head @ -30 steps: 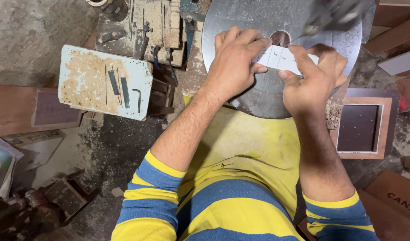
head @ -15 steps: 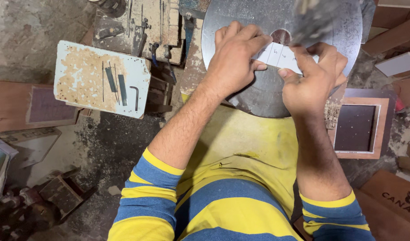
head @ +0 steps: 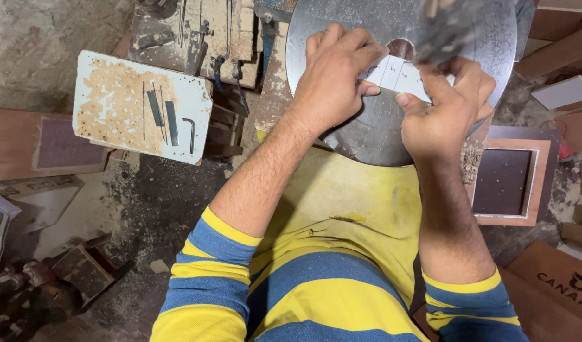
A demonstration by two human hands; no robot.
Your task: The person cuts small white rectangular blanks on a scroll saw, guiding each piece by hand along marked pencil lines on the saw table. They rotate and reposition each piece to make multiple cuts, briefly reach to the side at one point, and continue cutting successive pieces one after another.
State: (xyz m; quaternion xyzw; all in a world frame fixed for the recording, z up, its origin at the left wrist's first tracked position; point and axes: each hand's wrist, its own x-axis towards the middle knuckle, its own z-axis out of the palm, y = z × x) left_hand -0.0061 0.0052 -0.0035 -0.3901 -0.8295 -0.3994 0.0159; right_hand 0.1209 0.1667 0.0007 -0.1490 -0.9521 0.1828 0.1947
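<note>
Left of the round metal disc (head: 367, 126), where both hands' fingers (head: 341, 47) pinch a white strip (head: 398, 75), a speckled board (head: 113, 95) carries blades above the dusty floor (head: 151, 202).

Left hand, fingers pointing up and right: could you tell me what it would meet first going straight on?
Probably the blurred dark machine part above the round metal table; the left hand already presses the white strip. Depth is unclear.

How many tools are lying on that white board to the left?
3 clear ones on the white board: two flat dark blades side by side near its middle, and a hex key right of them. Thin lines left of the blades may be more, too fine to tell.
</note>
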